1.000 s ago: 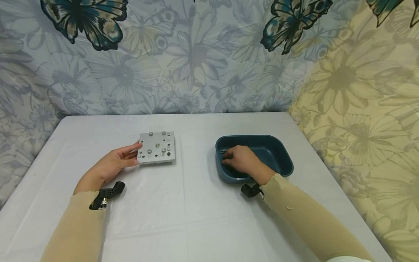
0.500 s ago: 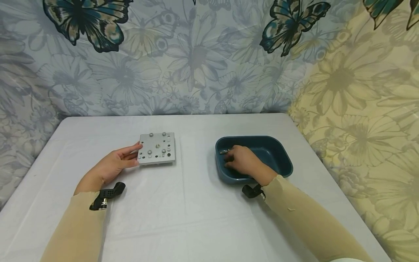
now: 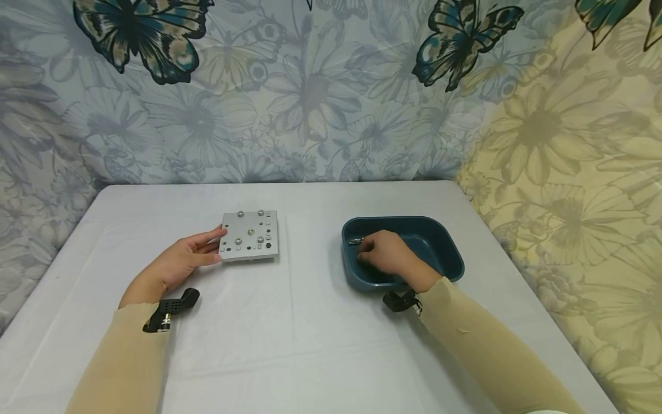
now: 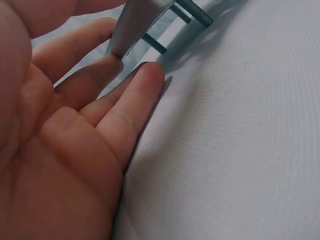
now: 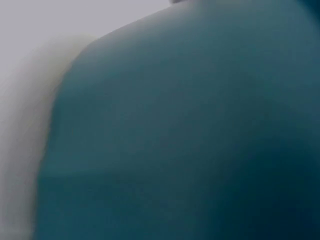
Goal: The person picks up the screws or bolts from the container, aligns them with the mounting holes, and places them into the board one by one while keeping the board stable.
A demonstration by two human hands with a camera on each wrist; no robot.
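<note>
On the left of the table, my left hand (image 3: 178, 261) holds the left edge of a silver metal plate (image 3: 243, 250) between thumb and fingers. Screw heads and several holes dot the plate's top. Threaded screw ends (image 4: 195, 12) stick out from its underside in the left wrist view. My right hand (image 3: 385, 253) reaches into a dark blue plastic bin (image 3: 434, 241) with its fingers bent downward. Its fingertips are hidden, so whether they pinch anything cannot be seen. A small shiny metal piece, like a screw (image 3: 355, 242), lies at the bin's left side, by the fingers.
A white cloth covers the table (image 3: 310, 345). Behind it hangs a flowered fabric (image 3: 310, 115) with butterflies. The bin wall (image 5: 150, 125) fills most of the right wrist view, blurred. Each wrist carries a black camera mount (image 3: 173, 307).
The right hand has shifted slightly to the right inside the bin, leaving more of the metal piece showing. The left hand and plate stay in place; the head view has tilted a little.
</note>
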